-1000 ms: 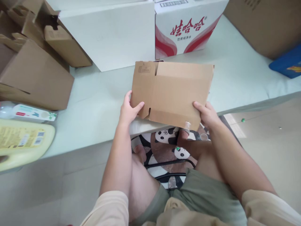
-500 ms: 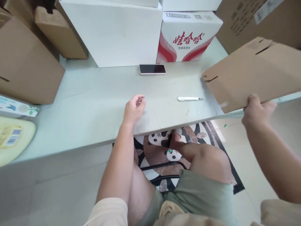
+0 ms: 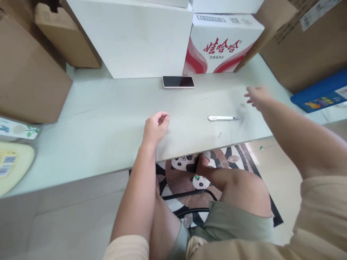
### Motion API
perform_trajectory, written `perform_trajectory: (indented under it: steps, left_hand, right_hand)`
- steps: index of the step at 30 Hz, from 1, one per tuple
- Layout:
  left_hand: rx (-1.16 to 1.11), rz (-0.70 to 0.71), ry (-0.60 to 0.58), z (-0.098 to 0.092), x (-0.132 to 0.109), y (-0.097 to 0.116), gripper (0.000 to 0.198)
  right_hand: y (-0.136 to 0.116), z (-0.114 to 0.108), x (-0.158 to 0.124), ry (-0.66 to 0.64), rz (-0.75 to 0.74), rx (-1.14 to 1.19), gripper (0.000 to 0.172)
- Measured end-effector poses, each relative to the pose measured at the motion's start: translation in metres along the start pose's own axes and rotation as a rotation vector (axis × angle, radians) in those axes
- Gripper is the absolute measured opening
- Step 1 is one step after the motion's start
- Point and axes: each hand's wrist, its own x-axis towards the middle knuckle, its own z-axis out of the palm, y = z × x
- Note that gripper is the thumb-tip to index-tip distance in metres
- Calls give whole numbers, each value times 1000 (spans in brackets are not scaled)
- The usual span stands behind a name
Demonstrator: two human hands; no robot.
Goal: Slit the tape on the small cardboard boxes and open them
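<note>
1. Left hand: over the table near its front edge, fingers curled inward; the inside of the curl is hidden, so cannot tell whether anything is held.
2. Right hand: motion-blurred; fingers loosely extended and parted, no object seen in it.
3. Cardboard piece: stands just right of the red-lettered carton, partly behind it; top cut off by the frame.
4. White craft knife: lies between the hands, nearer the right; blade tip indistinct.
5. Yellow container: cropped at left edge.
</note>
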Motion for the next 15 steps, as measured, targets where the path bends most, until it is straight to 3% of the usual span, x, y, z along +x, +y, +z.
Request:
perform_trajectory:
  steps: [4,8,12,14,15]
  left_hand:
    - [-54,32,-29,-1,-5,3,12]
    - [-113,70,-17,-7,-18,7,7]
    - [-148,71,13,-25,-33,14,13]
    - [-150,56,24,-37,-39,15,14]
    - [-147,54,33,-44,-41,16,14]
  right_hand:
    - [30,10,-32,-64,-45,-38,22]
    - [31,3,-64,-98,-138,-60,19]
    - [-10,1,-124,-137,-325,-98,16]
    - [-45,5,-167,-179,-535,-79,14]
    - [-63,7,-193,-218,-731,-36,14]
